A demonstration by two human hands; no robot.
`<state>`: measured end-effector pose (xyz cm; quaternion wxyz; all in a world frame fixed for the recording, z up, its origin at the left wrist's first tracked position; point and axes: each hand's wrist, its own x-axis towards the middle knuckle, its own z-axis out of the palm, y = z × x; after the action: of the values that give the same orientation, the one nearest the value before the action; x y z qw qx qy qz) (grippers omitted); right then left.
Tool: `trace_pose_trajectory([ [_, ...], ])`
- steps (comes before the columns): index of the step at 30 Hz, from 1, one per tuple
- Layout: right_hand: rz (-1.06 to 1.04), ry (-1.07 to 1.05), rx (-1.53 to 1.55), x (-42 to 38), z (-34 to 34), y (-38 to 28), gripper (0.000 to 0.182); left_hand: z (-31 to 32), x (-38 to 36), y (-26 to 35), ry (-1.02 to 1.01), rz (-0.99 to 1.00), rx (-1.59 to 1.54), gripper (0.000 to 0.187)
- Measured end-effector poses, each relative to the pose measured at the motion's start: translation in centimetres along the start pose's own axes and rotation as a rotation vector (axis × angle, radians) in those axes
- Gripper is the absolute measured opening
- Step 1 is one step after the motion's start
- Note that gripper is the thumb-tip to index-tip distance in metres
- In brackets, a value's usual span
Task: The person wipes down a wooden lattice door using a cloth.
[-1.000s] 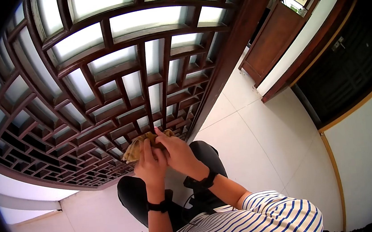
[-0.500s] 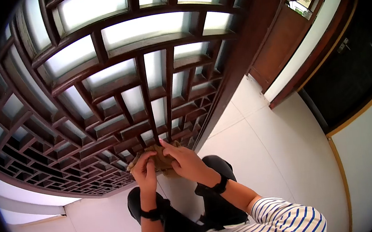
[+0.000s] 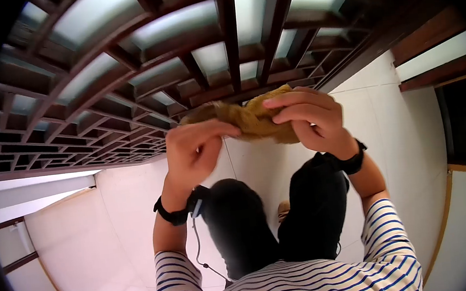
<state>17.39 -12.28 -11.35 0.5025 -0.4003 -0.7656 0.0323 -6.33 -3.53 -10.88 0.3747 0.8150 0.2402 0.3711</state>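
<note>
A crumpled yellow-brown cloth (image 3: 256,122) is stretched between my two hands, in front of the lower part of a dark wooden lattice screen (image 3: 178,44). My left hand (image 3: 194,149) is closed on the cloth's left part, thumb and fingers pinched together. On the right, my right hand (image 3: 314,116) grips the other end with bent fingers. The cloth's left end looks darker and slightly blurred. Whether it touches the lattice I cannot tell.
Pale floor tiles (image 3: 127,212) lie below the screen. My bent knees in black trousers (image 3: 240,223) are under my hands. A thin cable (image 3: 199,244) hangs by my left wrist. A dark doorway (image 3: 463,123) stands at the right.
The view has shifted down and turned. My hands have moved apart and away from the lattice, and the cloth between them is more spread out.
</note>
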Motion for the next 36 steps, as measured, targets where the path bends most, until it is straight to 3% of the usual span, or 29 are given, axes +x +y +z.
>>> trace_pose_trajectory([
  [2,-0.102,-0.074,-0.039,-0.2,-0.2,-0.1,0.024,0.0,-0.3,0.8,-0.191,0.228,0.125,0.023],
  [5,-0.183,-0.143,-0.041,-0.3,-0.9,-0.6,0.023,2.3,-1.1,0.3,-0.162,0.376,0.189,0.021],
  [8,-0.134,-0.14,-0.068,0.2,-1.7,-2.4,0.022,4.2,-0.9,-0.3,-0.146,0.501,0.146,0.022],
  [11,-0.099,-0.174,-0.147,1.0,-3.3,-4.1,0.022,5.3,0.2,0.1,-0.052,0.575,0.008,0.026],
  [13,-0.091,-0.199,-0.167,2.0,-4.3,-4.8,0.023,5.8,0.6,0.3,0.123,0.658,0.049,0.024],
  [16,-0.212,-0.149,-0.266,3.1,-4.8,-4.0,0.021,6.5,1.1,0.6,0.291,0.654,0.055,0.027],
  [18,-0.22,-0.129,-0.264,2.8,-4.3,-2.5,0.022,6.5,0.8,0.5,0.3,0.588,0.07,0.032],
  [20,-0.257,0.143,-0.299,1.9,-2.5,-0.2,0.026,6.7,0.8,0.3,0.313,0.529,0.176,0.035],
  [24,-0.228,0.118,-0.559,-0.9,0.6,1.4,0.025,7.7,0.3,-1.8,0.337,0.499,0.311,0.037],
  [29,-0.277,0.345,-0.755,-1.0,4.5,2.5,0.025,8.4,-0.3,-1.9,0.347,0.461,0.531,0.032],
  [34,-0.295,0.404,-0.631,-1.4,6.7,3.2,0.019,8.7,-0.8,-1.9,0.444,0.462,0.614,0.02],
  [36,-0.342,0.229,-0.512,-2.4,7.1,3.0,0.019,8.4,-1.2,-2.0,0.328,0.42,0.642,0.011],
])
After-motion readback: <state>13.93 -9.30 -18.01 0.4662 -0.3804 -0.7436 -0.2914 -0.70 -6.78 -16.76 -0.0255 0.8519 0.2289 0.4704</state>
